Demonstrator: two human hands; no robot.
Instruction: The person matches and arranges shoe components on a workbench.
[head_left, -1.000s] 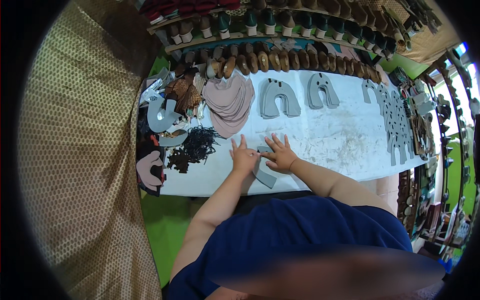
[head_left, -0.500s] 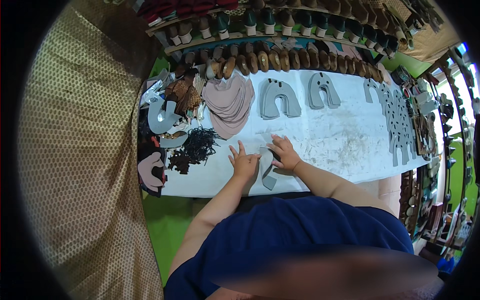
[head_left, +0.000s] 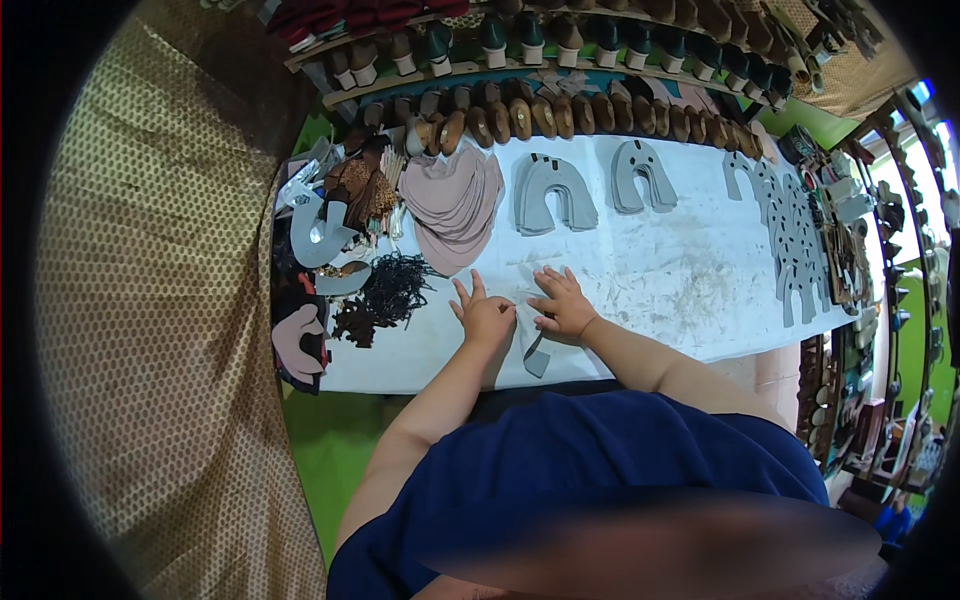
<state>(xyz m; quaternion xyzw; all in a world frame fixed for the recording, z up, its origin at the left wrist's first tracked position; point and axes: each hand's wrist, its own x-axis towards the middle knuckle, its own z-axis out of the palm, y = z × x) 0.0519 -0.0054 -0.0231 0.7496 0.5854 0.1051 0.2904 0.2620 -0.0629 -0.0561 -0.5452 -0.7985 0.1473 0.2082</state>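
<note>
Head view: left hand (head_left: 483, 318) flat, fingers (head_left: 463, 292) spread, pressing the left part of a grey cut shoe-upper piece (head_left: 533, 350) on the white worktable (head_left: 690, 280). Right hand (head_left: 562, 305) also flat and open, fingers (head_left: 548, 275) fanned over the piece's upper right; nothing gripped by either. Piece between the hands, near the table's front edge, long axis roughly front to back, one leg poking toward the body. Further back, a stack of pink uppers (head_left: 455, 200).
</note>
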